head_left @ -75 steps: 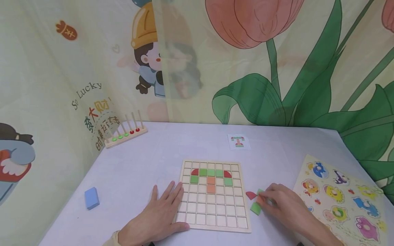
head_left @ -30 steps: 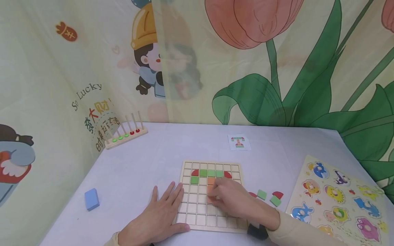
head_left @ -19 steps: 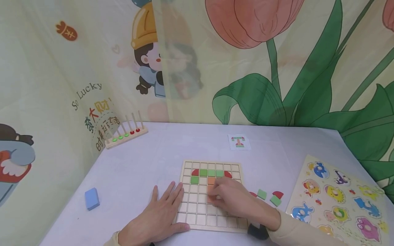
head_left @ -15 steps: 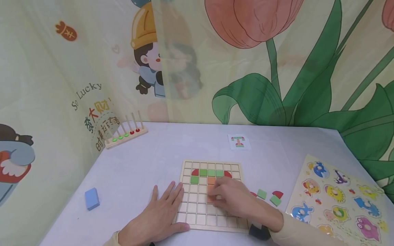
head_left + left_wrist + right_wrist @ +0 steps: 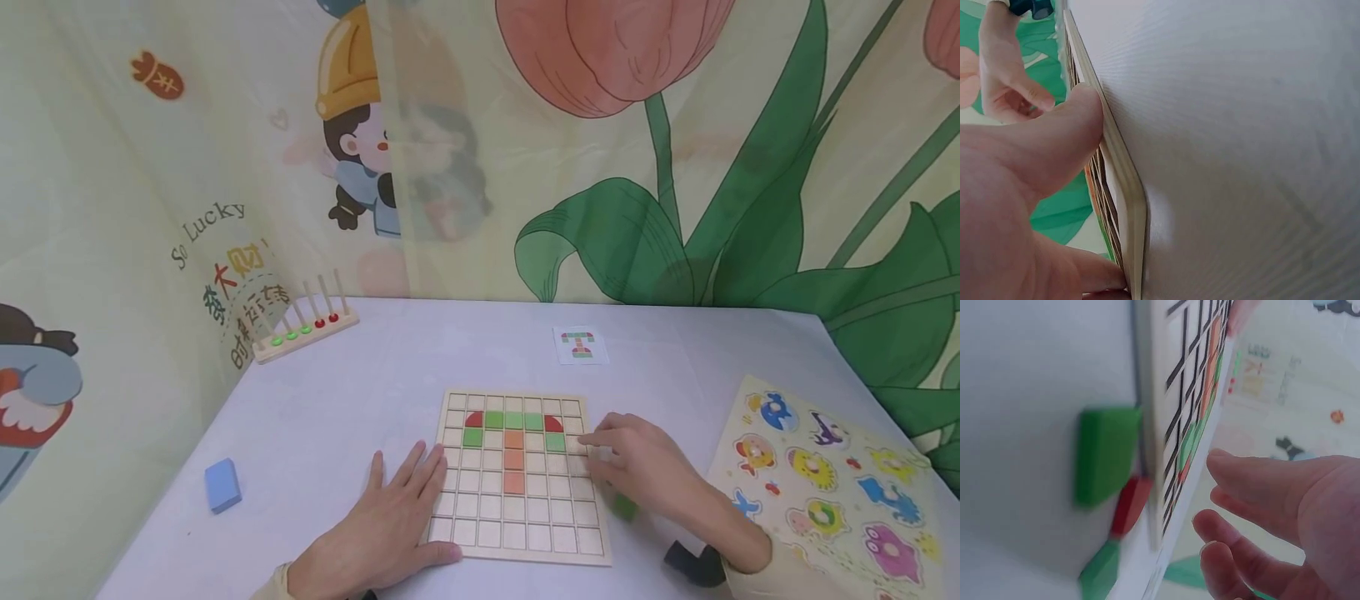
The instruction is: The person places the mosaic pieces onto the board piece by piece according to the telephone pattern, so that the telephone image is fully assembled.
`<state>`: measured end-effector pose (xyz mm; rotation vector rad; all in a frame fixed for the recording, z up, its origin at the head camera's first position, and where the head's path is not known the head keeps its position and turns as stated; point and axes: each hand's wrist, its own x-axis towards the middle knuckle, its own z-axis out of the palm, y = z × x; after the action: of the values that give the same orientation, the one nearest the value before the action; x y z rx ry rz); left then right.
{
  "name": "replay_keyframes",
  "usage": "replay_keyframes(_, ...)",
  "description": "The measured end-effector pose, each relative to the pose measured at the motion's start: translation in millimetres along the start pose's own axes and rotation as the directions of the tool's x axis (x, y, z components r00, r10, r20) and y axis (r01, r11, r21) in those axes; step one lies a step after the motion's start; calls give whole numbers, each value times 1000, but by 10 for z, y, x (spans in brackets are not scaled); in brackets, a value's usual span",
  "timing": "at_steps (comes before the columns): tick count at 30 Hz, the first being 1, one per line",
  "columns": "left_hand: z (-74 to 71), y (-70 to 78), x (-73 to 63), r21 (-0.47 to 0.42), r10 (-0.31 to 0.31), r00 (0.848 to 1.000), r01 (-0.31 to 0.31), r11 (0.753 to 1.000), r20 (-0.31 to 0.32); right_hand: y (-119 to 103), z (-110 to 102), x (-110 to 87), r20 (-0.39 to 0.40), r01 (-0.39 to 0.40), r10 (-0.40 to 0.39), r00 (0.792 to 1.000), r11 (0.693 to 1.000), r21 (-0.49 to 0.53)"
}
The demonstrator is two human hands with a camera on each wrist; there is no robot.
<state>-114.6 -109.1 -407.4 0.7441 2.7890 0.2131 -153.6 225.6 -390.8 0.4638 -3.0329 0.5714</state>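
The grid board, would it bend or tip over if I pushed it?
The grid board probably won't bend: its edge looks thick in the left wrist view. It would likely slide rather than tip, lying flat on the table. Its orange tiles might slip out if tilted, as nothing covers them.

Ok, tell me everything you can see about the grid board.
The grid board is pale, looks wooden, and has a plain rim around square cells divided by dark lines. It lies flat on the white table. Two red tiles, five green tiles and three orange tiles sit in a T-like pattern. The left hand touches its left edge.
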Motion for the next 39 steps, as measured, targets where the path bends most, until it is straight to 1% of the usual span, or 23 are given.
replay_keyframes(3, 2, -1, 5, 0, 1, 1000, -1, 1000, 3, 146, -69, -75, 16, -105, 105, 994, 994, -9)
replay_keyframes(6, 0, -3, 8, -2, 0, 1000, 0, 1000, 7, 312, -130, -159, 9, -149, 149, 989, 988, -28)
replay_keyframes(10, -6, -8, 6, -6, -6, 1000, 6, 1000, 7, 484, -160, -235, -1, -171, 171, 985, 984, -51)
replay_keyframes(14, -15, -7, 2, -9, -9, 1000, 9, 1000, 6, 480, -110, -254, 28, -186, 188, 982, 981, -64)
replay_keyframes(18, -17, -5, 1, -9, -8, 1000, 8, 1000, 5, 379, -17, -241, 27, -154, 156, 987, 986, -69)
replay_keyframes(21, -14, -2, -2, -19, -7, 1000, 7, 1000, 7, 316, 38, -215, 14, -105, 107, 994, 991, -84)
replay_keyframes(24, -10, 0, -3, -25, -2, 1000, 2, 1000, 5, 282, 67, -187, 18, -68, 71, 997, 992, -110)
replay_keyframes(30, -14, 4, 1, -2, 13, 1000, -13, 1000, -13, 270, 84, -166, 24, -41, 45, 999, 989, -144)
replay_keyframes(35, -13, 5, 2, -15, 0, 1000, 0, 1000, 0, 280, 77, -179, 14, -24, 26, 1000, 987, -162)
replay_keyframes(39, -12, 10, 1, -17, -6, 1000, 6, 1000, 6, 279, 76, -172, -1, 10, -11, 1000, 983, -182)
